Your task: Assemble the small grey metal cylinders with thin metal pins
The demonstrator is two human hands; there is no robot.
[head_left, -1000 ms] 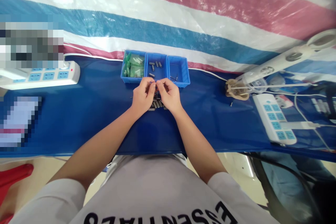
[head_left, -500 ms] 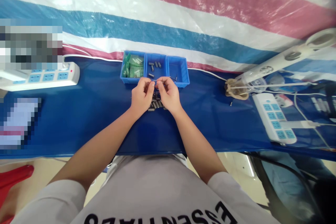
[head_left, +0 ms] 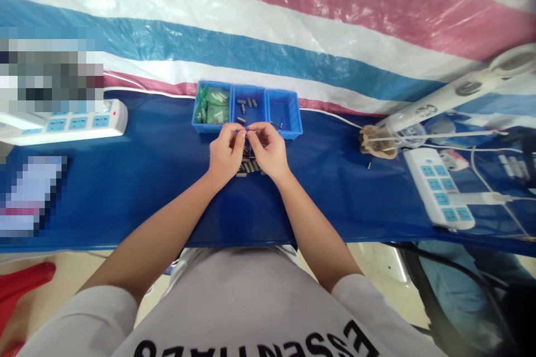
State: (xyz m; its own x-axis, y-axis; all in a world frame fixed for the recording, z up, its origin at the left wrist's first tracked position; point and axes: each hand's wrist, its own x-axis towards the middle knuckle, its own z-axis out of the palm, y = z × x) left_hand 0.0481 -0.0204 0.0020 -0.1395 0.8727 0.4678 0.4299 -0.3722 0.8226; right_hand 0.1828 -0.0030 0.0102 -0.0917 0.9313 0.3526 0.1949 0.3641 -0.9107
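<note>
Left hand [head_left: 226,152] and right hand [head_left: 268,150] raised side by side just above the blue-covered worktop [head_left: 138,189], fingertips meeting near the front edge of the bins. Both pinched together, thumb against forefinger, on one thin, pale, short metal pin [head_left: 250,131] held level between them; left fingers on its left end, right fingers on its right end, remaining fingers curled in. Under and between the hands, a small heap of dark grey cylindrical sleeves [head_left: 248,166] lying on the worktop, roughly half a dozen visible, the rest hidden by the hands, so no exact count. Just beyond the fingertips, three small blue plastic bins in a row, touching one another: left bin [head_left: 211,104] filled with green-tinted clear bags, too bunched to count; middle bin [head_left: 249,105] with about five loose dark sleeves; right bin [head_left: 285,112] with two thin dark pins at its front. Two white power strips with light-blue sockets: one [head_left: 67,124] far left, one [head_left: 439,188] far right, cables trailing from it. One tan ring-shaped stand [head_left: 377,144] at the foot of a white jointed lamp arm [head_left: 448,99], well right of the hands, with one tiny dark screw [head_left: 369,165] just in front.
</note>
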